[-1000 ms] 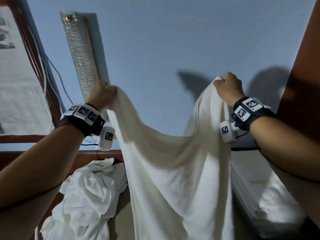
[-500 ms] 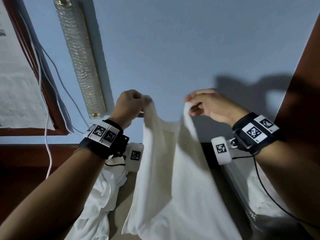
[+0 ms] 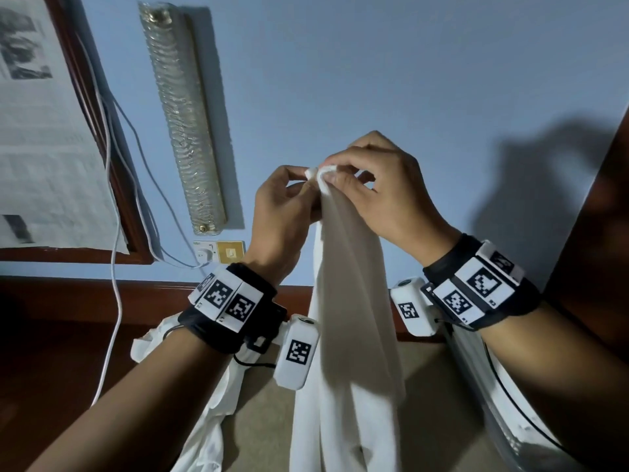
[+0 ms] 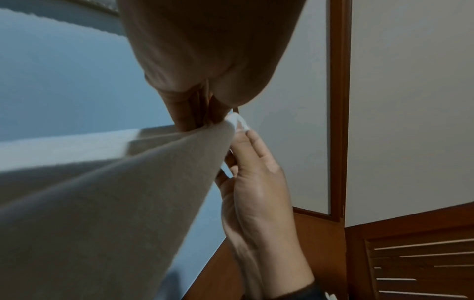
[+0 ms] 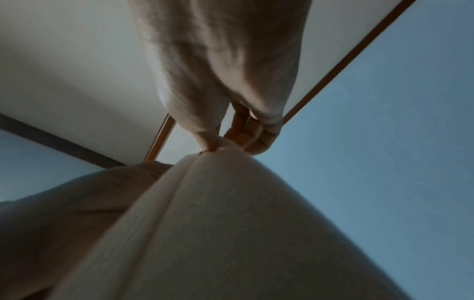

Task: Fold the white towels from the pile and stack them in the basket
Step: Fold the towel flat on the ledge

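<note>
Left hand (image 4: 205, 50) and right hand (image 4: 259, 194) pinch the white towel's (image 4: 115, 203) corners together.

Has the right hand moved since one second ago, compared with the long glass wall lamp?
Yes. The right hand has moved left, toward the long glass wall lamp, and now meets the left hand at the hanging white towel.

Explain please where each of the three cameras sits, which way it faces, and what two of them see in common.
Head: on the head, facing forward at the blue wall; shows both forearms, left hand and right hand pinching the towel.
Left wrist: under the left palm, looking along the fingers; shows both hands.
Right wrist: under the right palm, looking upward; shows the right hand's fingers.
Shared: all three see the pinched towel corners.
</note>
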{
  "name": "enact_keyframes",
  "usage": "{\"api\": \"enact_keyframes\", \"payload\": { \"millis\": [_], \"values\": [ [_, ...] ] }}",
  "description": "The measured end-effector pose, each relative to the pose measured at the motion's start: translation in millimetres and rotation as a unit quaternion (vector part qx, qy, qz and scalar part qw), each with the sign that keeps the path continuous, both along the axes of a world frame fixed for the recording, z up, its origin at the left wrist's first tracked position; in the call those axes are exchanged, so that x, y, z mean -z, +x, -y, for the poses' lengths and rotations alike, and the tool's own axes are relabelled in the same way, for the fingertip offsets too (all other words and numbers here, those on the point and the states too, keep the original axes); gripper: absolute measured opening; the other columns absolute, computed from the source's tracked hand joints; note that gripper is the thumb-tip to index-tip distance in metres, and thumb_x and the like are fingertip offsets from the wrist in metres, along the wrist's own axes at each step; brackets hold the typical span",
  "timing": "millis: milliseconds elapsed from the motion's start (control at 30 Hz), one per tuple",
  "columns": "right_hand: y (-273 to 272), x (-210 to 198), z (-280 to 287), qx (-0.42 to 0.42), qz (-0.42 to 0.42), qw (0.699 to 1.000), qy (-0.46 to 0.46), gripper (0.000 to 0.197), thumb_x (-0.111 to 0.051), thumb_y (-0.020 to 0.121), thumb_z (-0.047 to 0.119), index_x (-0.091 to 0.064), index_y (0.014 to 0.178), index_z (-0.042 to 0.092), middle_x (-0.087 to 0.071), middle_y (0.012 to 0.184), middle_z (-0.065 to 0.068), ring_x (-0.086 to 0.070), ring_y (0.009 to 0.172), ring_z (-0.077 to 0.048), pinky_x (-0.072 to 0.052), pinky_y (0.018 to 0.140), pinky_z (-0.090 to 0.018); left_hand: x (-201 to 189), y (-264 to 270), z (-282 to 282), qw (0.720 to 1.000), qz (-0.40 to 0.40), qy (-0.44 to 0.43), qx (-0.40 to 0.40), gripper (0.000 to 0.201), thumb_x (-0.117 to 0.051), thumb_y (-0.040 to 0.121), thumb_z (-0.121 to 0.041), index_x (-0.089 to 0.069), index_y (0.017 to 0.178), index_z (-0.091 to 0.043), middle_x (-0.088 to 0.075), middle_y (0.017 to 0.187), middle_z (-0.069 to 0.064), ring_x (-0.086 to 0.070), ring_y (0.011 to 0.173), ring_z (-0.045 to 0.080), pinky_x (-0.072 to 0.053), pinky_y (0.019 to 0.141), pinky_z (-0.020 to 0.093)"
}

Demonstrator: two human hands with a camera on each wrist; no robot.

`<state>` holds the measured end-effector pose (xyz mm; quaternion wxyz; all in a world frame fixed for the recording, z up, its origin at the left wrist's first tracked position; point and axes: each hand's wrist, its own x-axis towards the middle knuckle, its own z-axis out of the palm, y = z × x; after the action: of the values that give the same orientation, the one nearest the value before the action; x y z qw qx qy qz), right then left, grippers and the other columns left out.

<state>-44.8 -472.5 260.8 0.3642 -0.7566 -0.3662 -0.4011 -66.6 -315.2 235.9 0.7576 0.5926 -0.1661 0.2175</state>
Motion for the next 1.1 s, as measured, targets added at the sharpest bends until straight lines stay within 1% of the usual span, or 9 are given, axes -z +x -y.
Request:
{"api": "enact_keyframes", "payload": {
  "millis": [100, 267, 467, 633, 733, 833, 900, 967, 1100],
  "values": [
    [-1.2, 0.7, -3.6, 0.004, -0.004, 1.000, -0.002, 0.009, -0.072, 0.096, 0.023, -0.079, 0.102, 0.022, -0.067, 0.096, 0.005, -0.065, 0.089, -0.006, -0.054, 0.081, -0.025, 1.5, -2.4, -2.7, 1.000, 0.001, 0.002, 0.004, 0.008, -0.056, 0.106, -0.007, -0.059, 0.110, 0.000, -0.076, 0.094, 0.024, -0.075, 0.086, 0.030, -0.060, 0.078, 0.035],
    [-5.1, 0.0, -1.6, 0.018, -0.070, 0.996, 0.056, 0.022, -0.085, 0.085, 0.024, -0.070, 0.099, 0.018, -0.069, 0.085, 0.008, -0.065, 0.080, -0.004, -0.055, 0.079, -0.022, 3.4, -7.9, -10.8, 0.998, 0.011, 0.051, 0.031, 0.013, -0.055, 0.104, 0.000, -0.061, 0.115, 0.001, -0.077, 0.104, 0.018, -0.075, 0.095, 0.026, -0.060, 0.088, 0.038],
    [-6.6, -3.2, 5.3, -0.015, -0.140, 0.989, 0.054, 0.036, -0.090, 0.079, 0.022, -0.061, 0.100, 0.016, -0.073, 0.080, 0.007, -0.071, 0.078, -0.012, -0.059, 0.080, -0.035, 1.9, -7.2, -21.4, 0.984, 0.045, 0.173, 0.013, 0.023, -0.071, 0.096, 0.000, -0.062, 0.117, 0.002, -0.079, 0.105, 0.012, -0.075, 0.102, 0.023, -0.058, 0.091, 0.035],
    [-3.8, 13.0, 13.6, -0.107, -0.209, 0.970, 0.062, 0.036, -0.083, 0.085, 0.037, -0.061, 0.103, 0.015, -0.072, 0.090, -0.006, -0.067, 0.083, -0.012, -0.056, 0.075, -0.039, -10.2, -6.4, -25.1, 0.981, 0.079, 0.177, -0.007, 0.013, -0.068, 0.094, 0.002, -0.067, 0.105, -0.005, -0.079, 0.094, 0.008, -0.073, 0.088, 0.020, -0.057, 0.080, 0.033],
    [-1.9, 43.3, 24.9, -0.187, -0.361, 0.913, -0.025, 0.027, -0.080, 0.090, 0.030, -0.070, 0.110, 0.015, -0.077, 0.098, -0.001, -0.070, 0.092, -0.009, -0.057, 0.076, -0.037, -30.9, -9.0, -32.4, 0.984, 0.097, 0.150, 0.013, 0.016, -0.067, 0.091, 0.002, -0.066, 0.103, -0.008, -0.076, 0.092, 0.006, -0.070, 0.085, 0.018, -0.055, 0.077, 0.028],
    [0.6, 77.5, 50.9, -0.092, -0.459, 0.858, -0.214, 0.027, -0.084, 0.084, 0.042, -0.079, 0.101, 0.022, -0.080, 0.096, 0.009, -0.075, 0.089, -0.009, -0.059, 0.085, -0.033, -52.7, -8.3, -53.1, 0.981, 0.119, 0.155, 0.005, 0.018, -0.064, 0.089, 0.003, -0.064, 0.102, -0.009, -0.075, 0.087, 0.001, -0.068, 0.081, 0.013, -0.052, 0.076, 0.023],
    [3.4, 82.5, 69.0, -0.022, -0.494, 0.819, -0.290, 0.024, -0.087, 0.079, 0.039, -0.079, 0.093, 0.021, -0.079, 0.084, 0.012, -0.073, 0.076, -0.004, -0.057, 0.077, -0.027, -57.9, -5.5, -70.1, 0.975, 0.109, 0.192, -0.021, 0.017, -0.065, 0.088, 0.001, -0.066, 0.099, -0.012, -0.073, 0.081, -0.006, -0.065, 0.077, 0.008, -0.050, 0.073, 0.020],
    [6.3, 70.0, 80.7, 0.034, -0.485, 0.783, -0.389, 0.016, -0.088, 0.080, 0.031, -0.076, 0.085, 0.022, -0.073, 0.069, 0.019, -0.064, 0.059, 0.006, -0.049, 0.062, -0.015, -52.4, 1.7, -83.9, 0.969, 0.079, 0.231, -0.038, 0.016, -0.066, 0.084, -0.004, -0.067, 0.097, -0.014, -0.073, 0.080, -0.007, -0.065, 0.076, 0.009, -0.050, 0.072, 0.021],
    [6.1, 43.5, 82.9, 0.020, -0.424, 0.750, -0.508, 0.026, -0.087, 0.080, 0.023, -0.066, 0.083, 0.038, -0.067, 0.069, 0.031, -0.061, 0.063, 0.012, -0.042, 0.060, -0.009, -33.4, 21.5, -106.0, 0.944, 0.039, 0.317, -0.079, 0.019, -0.066, 0.088, -0.002, -0.068, 0.098, -0.018, -0.074, 0.086, -0.007, -0.067, 0.081, 0.008, -0.051, 0.078, 0.026]
  ]
}}
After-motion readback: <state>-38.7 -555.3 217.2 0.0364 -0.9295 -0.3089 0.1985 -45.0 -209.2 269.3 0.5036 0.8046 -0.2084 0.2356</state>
